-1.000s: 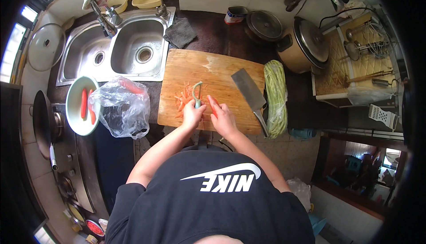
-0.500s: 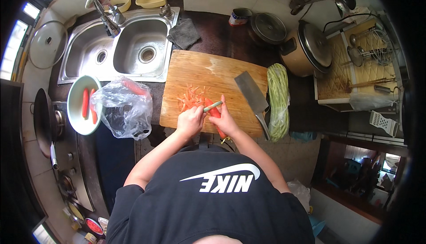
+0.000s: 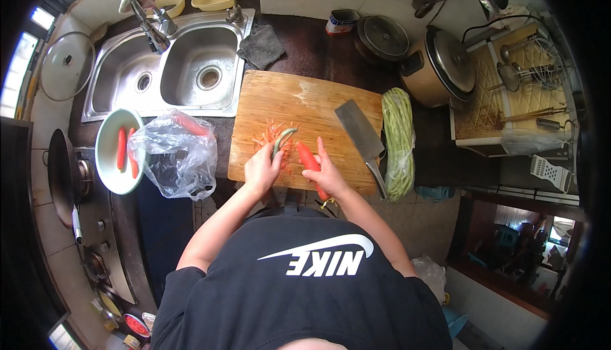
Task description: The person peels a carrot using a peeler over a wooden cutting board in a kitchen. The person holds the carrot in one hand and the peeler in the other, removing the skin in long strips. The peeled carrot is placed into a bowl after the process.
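Observation:
My left hand [image 3: 261,170] is closed round the handle of a pale green peeler [image 3: 285,137], which points up over the carrot peelings [image 3: 270,129]. In my right hand [image 3: 328,175] lies an orange-red carrot [image 3: 309,157], held at a slant with its stem end toward me and the index finger stretched along its side. A gap separates the peeler from the carrot. Both hands are over the near edge of a wooden cutting board [image 3: 293,95]. My fingers partly cover the peeler and the carrot.
A cleaver [image 3: 358,130] lies on the board's right side, beside bagged green long beans [image 3: 398,143]. To the left are a pale bowl [image 3: 108,178] with peeled carrots and a clear plastic bag [image 3: 181,165]. Beyond stand a double sink [image 3: 164,89], a grey cloth [image 3: 261,45] and a cooker [image 3: 425,73].
My left hand has drawn the peeler left, off the carrot, and the peeler now points more upward. My right hand keeps hold of the carrot in nearly the same place.

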{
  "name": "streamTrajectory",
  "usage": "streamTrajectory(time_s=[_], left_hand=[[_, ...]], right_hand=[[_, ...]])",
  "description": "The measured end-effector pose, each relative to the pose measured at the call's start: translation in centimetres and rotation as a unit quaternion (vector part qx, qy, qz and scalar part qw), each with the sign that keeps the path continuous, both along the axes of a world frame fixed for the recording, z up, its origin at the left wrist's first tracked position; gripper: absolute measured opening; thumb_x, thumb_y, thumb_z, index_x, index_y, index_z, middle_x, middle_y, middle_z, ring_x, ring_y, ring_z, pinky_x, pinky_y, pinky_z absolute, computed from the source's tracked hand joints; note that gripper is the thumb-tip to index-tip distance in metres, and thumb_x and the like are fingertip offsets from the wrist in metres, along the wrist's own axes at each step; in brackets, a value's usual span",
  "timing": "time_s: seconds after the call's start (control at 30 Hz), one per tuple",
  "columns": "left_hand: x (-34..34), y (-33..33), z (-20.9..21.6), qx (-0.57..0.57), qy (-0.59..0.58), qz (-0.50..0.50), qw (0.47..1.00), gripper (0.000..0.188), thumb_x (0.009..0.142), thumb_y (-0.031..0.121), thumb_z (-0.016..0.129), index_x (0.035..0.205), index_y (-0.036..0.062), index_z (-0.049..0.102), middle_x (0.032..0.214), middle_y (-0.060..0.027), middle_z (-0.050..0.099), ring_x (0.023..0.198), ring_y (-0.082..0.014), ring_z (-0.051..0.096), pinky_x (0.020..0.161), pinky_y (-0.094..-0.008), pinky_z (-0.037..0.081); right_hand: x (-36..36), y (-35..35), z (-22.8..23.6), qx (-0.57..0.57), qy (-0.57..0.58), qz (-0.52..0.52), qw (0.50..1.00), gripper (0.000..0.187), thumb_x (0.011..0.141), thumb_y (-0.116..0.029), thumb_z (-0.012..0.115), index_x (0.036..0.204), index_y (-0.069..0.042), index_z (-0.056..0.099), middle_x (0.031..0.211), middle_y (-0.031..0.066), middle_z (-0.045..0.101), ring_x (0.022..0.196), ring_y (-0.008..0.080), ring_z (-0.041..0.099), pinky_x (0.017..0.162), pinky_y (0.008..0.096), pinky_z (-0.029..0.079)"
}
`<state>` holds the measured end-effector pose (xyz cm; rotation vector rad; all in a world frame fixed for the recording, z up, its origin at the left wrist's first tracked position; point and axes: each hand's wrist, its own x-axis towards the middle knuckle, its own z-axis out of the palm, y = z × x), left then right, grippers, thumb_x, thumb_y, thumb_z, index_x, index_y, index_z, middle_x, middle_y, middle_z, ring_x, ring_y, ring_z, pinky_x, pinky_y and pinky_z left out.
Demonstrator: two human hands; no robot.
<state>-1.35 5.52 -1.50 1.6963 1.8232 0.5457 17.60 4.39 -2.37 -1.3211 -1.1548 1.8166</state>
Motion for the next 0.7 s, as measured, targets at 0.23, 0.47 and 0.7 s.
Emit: streamTrajectory(time_s=[0.23,0.47,0.7], left_hand=[[2.0,2.7,1.3,0.062,-0.191,-0.059,0.978,0.039,0.073,0.022,0.072,0.104,0.0006,0.059,0.077,-0.0088,0.062,0.065,-0.0193,0.058,0.062,-0.0316,0.047],[2.7,2.6,1.6,0.006,-0.270,-0.010,0.963,0.015,0.077,0.013,0.068,0.085,0.0000,0.064,0.063,-0.0033,0.059,0.054,-0.0087,0.055,0.049,-0.0247,0.044],[1.5,3.1,-0.3,0.029,-0.278,0.074,0.957,0.011,0.077,0.012,0.065,0.077,0.0020,0.062,0.063,-0.0064,0.060,0.053,-0.0131,0.057,0.048,-0.0273,0.044]], right_hand=[[-1.4,0.2,1.4,0.026,0.067,0.052,0.996,0.098,0.076,0.005,0.054,0.144,-0.026,-0.009,0.126,0.0105,0.044,0.091,0.0116,0.052,0.066,0.0236,0.046],[-1.8,-0.1,2.6,-0.005,0.037,0.083,0.996,0.098,0.075,0.008,0.052,0.144,-0.026,-0.008,0.138,0.0078,0.029,0.102,0.0113,0.048,0.069,0.0220,0.045],[-0.8,-0.5,1.2,0.042,-0.039,0.085,0.995,0.096,0.075,0.004,0.055,0.145,-0.017,-0.007,0.135,0.0163,0.036,0.108,0.0205,0.050,0.082,0.0280,0.044]])
